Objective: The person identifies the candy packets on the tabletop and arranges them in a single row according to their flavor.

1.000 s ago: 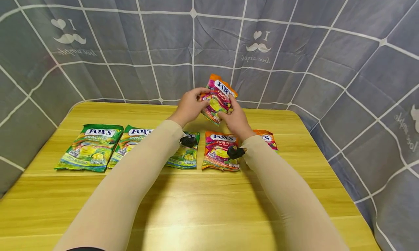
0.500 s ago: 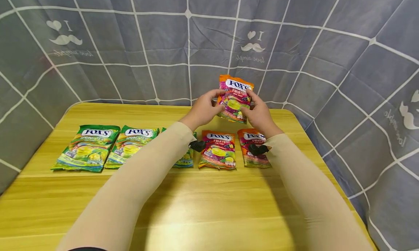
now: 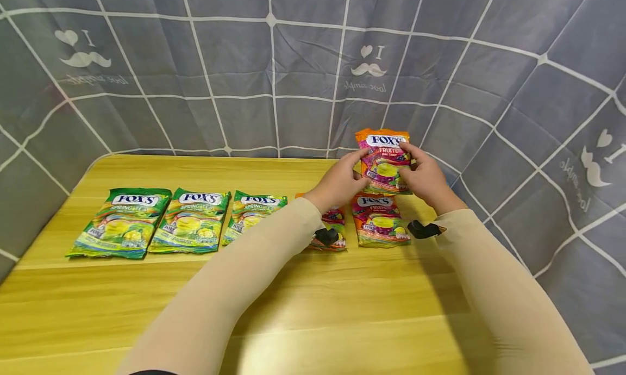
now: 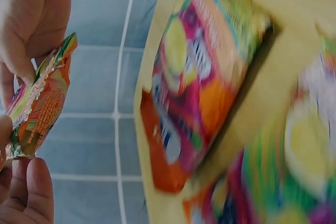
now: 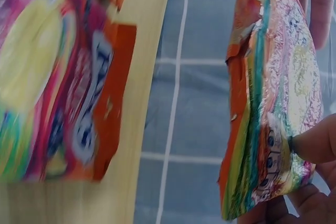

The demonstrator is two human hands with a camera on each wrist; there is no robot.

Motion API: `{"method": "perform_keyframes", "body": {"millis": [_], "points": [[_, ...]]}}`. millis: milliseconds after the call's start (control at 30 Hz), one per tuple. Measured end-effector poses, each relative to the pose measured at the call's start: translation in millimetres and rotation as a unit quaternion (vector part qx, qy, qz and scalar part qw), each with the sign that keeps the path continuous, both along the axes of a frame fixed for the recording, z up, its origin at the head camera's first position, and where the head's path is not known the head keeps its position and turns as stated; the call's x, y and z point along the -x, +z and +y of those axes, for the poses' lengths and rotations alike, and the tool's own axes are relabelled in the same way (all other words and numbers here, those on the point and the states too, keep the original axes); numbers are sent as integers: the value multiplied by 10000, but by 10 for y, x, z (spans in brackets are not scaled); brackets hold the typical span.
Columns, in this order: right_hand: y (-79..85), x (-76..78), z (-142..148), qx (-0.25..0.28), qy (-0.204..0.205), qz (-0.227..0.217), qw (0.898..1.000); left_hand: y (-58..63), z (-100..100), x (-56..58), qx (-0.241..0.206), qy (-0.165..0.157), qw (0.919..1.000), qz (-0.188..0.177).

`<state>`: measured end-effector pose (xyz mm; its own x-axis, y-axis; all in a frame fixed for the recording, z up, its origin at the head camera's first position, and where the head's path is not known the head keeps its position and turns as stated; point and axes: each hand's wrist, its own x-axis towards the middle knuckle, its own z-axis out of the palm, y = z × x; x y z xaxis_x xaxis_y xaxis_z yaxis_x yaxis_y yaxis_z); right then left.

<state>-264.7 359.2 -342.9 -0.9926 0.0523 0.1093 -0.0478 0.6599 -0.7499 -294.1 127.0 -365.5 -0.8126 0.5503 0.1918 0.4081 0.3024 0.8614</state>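
A Fox's Fruits candy bag (image 3: 386,160), orange at the top and pink-purple below, is raised over the back right of the table, its printed front toward me. My left hand (image 3: 339,182) pinches its left edge, and my right hand (image 3: 429,182) pinches its right edge. The right wrist view shows the held bag (image 5: 273,98) from its side. Below it lies another Fruits bag (image 3: 381,225), its top edge partly covered. A second Fruits bag (image 3: 337,228) lies to its left, mostly behind my left hand and sleeve.
Three green Fox's Spring Tea bags (image 3: 119,223) (image 3: 189,223) (image 3: 254,204) lie in a row at the left, the third partly behind my left sleeve. Past the wooden table's (image 3: 146,304) back edge hangs a grey curtain (image 3: 235,65) with white lines.
Both hands have carried the held Fruits bag to the right and turned it from tilted to nearly upright. The head view has shifted slightly right. The bags on the table stay put.
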Motion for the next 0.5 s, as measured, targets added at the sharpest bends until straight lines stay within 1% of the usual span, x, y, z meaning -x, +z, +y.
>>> {"method": "perform_keyframes", "body": {"millis": [133,333,500], "points": [[-26,-85,177,-159,-96,-27,9998,-75,179,-85,94,-124,9998,-88],[-101,-215,417,-456,-274,-102,9985,-200,434,-213,506,-260,9984,-59],[-156,-304,552,-618,-454,-354,9964,-283,587,-302,486,-273,9979,-334]]}}
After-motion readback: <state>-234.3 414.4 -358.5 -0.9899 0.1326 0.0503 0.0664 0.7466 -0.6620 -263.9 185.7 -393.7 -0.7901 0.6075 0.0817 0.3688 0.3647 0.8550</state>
